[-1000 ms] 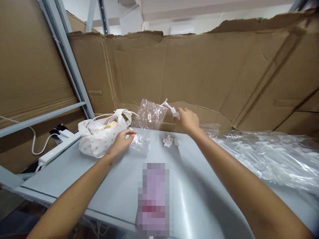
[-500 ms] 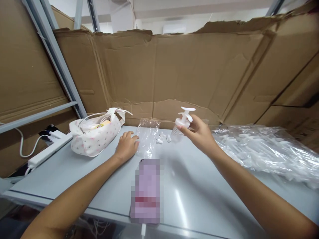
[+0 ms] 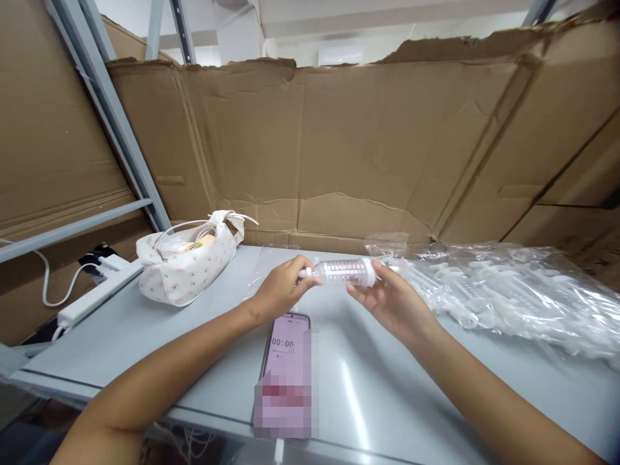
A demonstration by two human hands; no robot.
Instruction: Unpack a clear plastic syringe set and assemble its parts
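A clear plastic syringe with a white plunger lies level in the air above the grey table. My left hand pinches its tip end on the left. My right hand holds the barrel near the plunger end from below. A flat clear plastic bag lies on the table behind my left hand, partly hidden by it.
A phone showing 00:00 lies near the front edge. A white patterned pouch sits at the left, with a white power strip beyond it. A pile of bagged syringes covers the right side. Cardboard walls stand behind.
My right hand turned the syringe from upright to level and brought it nearer. My left hand left the plastic bag and took hold of the syringe's tip.
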